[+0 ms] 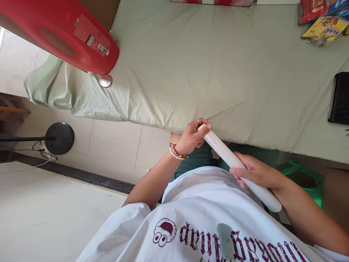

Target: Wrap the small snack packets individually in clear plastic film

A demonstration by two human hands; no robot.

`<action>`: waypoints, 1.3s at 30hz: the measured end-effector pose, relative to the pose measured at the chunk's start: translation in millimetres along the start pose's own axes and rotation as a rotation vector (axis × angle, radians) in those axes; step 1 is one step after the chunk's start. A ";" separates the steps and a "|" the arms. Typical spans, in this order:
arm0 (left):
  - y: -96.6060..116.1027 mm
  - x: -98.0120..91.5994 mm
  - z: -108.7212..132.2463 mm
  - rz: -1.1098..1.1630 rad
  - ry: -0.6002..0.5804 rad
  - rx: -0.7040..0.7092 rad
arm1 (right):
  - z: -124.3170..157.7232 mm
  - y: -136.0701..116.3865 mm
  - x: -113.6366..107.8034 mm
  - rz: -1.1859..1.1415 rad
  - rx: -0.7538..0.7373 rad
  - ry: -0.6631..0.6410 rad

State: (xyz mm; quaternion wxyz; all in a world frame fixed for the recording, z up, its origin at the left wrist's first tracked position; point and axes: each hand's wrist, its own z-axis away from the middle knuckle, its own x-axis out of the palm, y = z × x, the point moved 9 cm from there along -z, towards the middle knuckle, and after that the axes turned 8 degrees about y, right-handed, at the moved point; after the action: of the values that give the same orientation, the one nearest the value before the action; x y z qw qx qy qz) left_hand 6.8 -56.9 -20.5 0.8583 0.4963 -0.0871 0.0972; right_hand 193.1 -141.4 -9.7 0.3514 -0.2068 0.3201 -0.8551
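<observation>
A long, smooth white roll [222,149] slants across my lap, its upper end near the bed-like surface's front edge and its lower end by my right forearm. My left hand [194,136] closes on the upper end, thumb on top and fingers curled round the tip. Lower down, my right hand [252,169] wraps the middle of the roll, thumb across it and fingers beneath. Whether the roll is paper or plastic film cannot be made out.
A pale green cloth [191,65] covers the surface ahead. A red jug [95,43] stands at the left, with a small round tin [105,80] beside it. Snack packets [325,29] and a black device [339,98] lie right. A green stool [313,182] is below.
</observation>
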 end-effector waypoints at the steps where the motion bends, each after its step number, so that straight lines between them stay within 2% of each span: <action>1: 1.7 2.7 2.2 -0.011 -0.053 0.006 | 2.1 2.2 1.0 -0.062 0.016 -0.032; 4: 4.7 6.3 8.1 -0.055 -0.165 0.021 | 6.5 6.8 4.0 -0.179 0.057 -0.102; 9: 10.1 4.5 11.6 -0.071 -0.221 0.084 | 7.6 7.0 13.3 -0.276 0.083 -0.169; 13: 19.0 6.9 14.4 -0.031 -0.279 0.164 | 7.5 6.3 18.0 -0.335 0.090 -0.189; 17: 21.0 6.5 16.1 0.045 -0.304 0.199 | 7.9 4.2 14.8 -0.382 0.091 -0.154; 21: 9.1 -1.5 13.9 0.065 -0.189 0.134 | 7.8 1.6 10.2 -0.307 0.110 -0.109; 25: -2.2 -5.0 14.9 0.113 -0.094 0.028 | 5.1 -7.0 7.9 -0.129 0.055 -0.093; 29: -4.1 -9.6 14.5 0.157 0.004 0.011 | -0.1 -17.0 9.1 0.083 -0.020 -0.050; 32: -5.8 -14.2 11.7 0.152 0.095 0.014 | -4.8 -19.0 10.4 0.198 0.004 0.028; 36: -9.5 -20.2 6.7 0.111 0.231 -0.020 | -10.0 -18.7 13.3 0.263 0.051 0.097; 39: -7.6 -20.3 5.2 0.120 0.255 -0.035 | -11.4 -20.4 12.6 0.268 0.039 0.098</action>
State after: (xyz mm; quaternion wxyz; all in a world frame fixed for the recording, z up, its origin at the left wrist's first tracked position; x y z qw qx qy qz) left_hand -11.1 -66.8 -29.2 0.8635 0.4590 -0.0085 0.2088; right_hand 168.4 -134.9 -2.0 0.4502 -0.1135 0.3451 -0.8157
